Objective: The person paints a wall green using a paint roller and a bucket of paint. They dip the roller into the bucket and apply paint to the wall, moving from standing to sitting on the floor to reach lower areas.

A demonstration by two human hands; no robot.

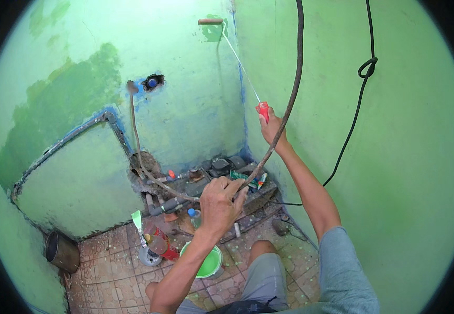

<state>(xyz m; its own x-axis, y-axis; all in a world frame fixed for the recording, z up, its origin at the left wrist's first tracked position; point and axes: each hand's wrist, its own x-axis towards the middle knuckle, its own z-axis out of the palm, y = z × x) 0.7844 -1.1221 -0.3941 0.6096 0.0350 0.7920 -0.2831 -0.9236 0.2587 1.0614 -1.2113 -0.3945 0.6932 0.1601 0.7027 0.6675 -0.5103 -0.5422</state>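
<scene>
My right hand (271,127) grips the red handle (263,111) of a paint roller (210,22). Its sleeve lies against the far wall near the corner, where a darker green patch (213,34) shows around it. A brownish hose (280,143) passes through my left hand (224,200), fingers bent around it. From there one part of the hose climbs past my right wrist and out at the top; another runs left to a fitting (131,87) on the wall. Below my left forearm stands a bucket of light green paint (212,262), partly hidden by the arm.
Grey pipes (117,133) run along the broken wall, with a dark pump (221,167) on a ledge in the corner. Bottles (162,244), a scraper (137,220) and a dark bin (63,251) stand on the tiled floor. A knotted black cable (352,129) hangs at right.
</scene>
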